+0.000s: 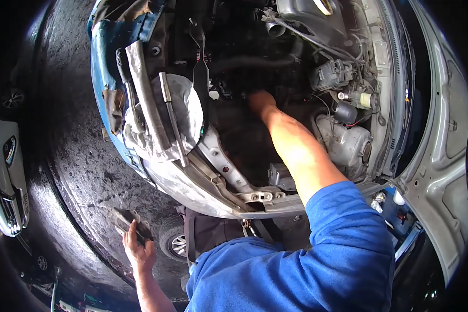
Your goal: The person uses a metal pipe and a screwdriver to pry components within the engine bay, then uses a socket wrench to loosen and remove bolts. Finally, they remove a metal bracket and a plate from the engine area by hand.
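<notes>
My right hand [262,103] reaches down into the dark engine bay of a car; its fingers are lost in shadow, so what they touch is hidden. At the lower left, my left hand [139,250] is closed around a dark, dirty flat part [131,223], held outside the car over the floor. On the front of the car, a metal bar tool [173,119] and a grey tube-like piece [146,93] lie across a silvery round sheet [189,104].
The raised hood [452,125] stands at the right. A strut tower [348,145] and a reservoir [333,75] are beside my right arm. The car's front edge [203,192] runs before my body. A white car [8,177] is at the far left.
</notes>
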Available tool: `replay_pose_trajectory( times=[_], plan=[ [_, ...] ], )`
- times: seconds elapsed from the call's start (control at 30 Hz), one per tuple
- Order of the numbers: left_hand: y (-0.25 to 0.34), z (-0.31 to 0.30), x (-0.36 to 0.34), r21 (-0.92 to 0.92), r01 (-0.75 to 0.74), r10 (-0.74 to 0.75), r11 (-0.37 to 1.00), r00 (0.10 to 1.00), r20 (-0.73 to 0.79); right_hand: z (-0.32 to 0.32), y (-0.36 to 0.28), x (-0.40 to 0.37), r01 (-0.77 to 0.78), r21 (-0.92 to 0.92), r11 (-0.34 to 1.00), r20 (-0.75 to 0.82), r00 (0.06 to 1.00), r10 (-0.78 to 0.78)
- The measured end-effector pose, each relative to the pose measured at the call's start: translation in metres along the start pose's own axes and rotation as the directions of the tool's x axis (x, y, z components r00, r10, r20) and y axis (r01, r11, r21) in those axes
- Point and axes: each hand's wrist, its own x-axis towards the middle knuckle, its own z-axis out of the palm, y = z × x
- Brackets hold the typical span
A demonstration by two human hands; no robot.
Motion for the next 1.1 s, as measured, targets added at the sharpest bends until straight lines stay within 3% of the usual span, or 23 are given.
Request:
replay_pose_trajectory(
  times=[0.07, 0.17, 0.33, 0.43, 0.67, 0.77, 0.87, 0.93, 1.07, 1.1],
  plan=[
    [0.006, 0.004, 0.001, -0.005, -0.001, 0.001, 1.0, 1.0, 0.014, 0.003, -0.002, -0.004, -0.003, -0.007, 1.0, 0.017, 1.0, 0.003],
    [0.01, 0.009, 0.008, -0.022, -0.031, 0.032, 0.999, 0.999, 0.028, 0.01, -0.001, -0.005, -0.017, 0.018, 1.0, -0.098, 0.995, 0.018],
    [0.014, 0.015, 0.015, -0.025, -0.068, 0.069, 0.997, 0.997, 0.036, 0.021, 0.005, -0.011, 0.061, -0.101, 0.993, -0.172, 0.982, -0.077],
    [0.018, 0.016, 0.017, -0.008, -0.049, 0.05, 0.999, 0.998, 0.047, 0.024, 0.008, -0.011, 0.079, -0.199, 0.977, -0.146, 0.983, -0.11],
    [0.01, 0.022, 0.009, 0.019, -0.016, 0.015, 1.0, 0.998, 0.053, 0.019, 0.014, -0.018, 0.127, -0.141, 0.982, -0.21, 0.965, -0.155],
    [0.006, 0.025, 0.005, 0.026, -0.009, 0.007, 1.0, 0.997, 0.072, 0.015, 0.017, -0.018, 0.181, -0.207, 0.961, -0.223, 0.948, -0.227],
    [0.006, 0.028, 0.004, 0.024, 0.018, -0.02, 1.0, 0.995, 0.094, 0.02, 0.023, -0.013, 0.22, -0.269, 0.938, -0.127, 0.957, -0.261],
    [0.005, 0.031, 0.003, 0.02, 0.018, -0.02, 1.0, 0.995, 0.094, 0.033, 0.026, -0.012, 0.196, -0.285, 0.938, -0.385, 0.873, -0.299],
    [0.007, 0.032, 0.004, 0.025, 0.006, -0.009, 1.0, 0.994, 0.109, 0.029, 0.025, -0.012, 0.206, -0.225, 0.952, -0.404, 0.87, -0.284],
    [0.007, 0.033, 0.004, 0.025, 0.006, -0.009, 1.0, 0.994, 0.107, 0.024, 0.022, -0.012, 0.176, -0.24, 0.955, -0.291, 0.925, -0.244]
  ],
)
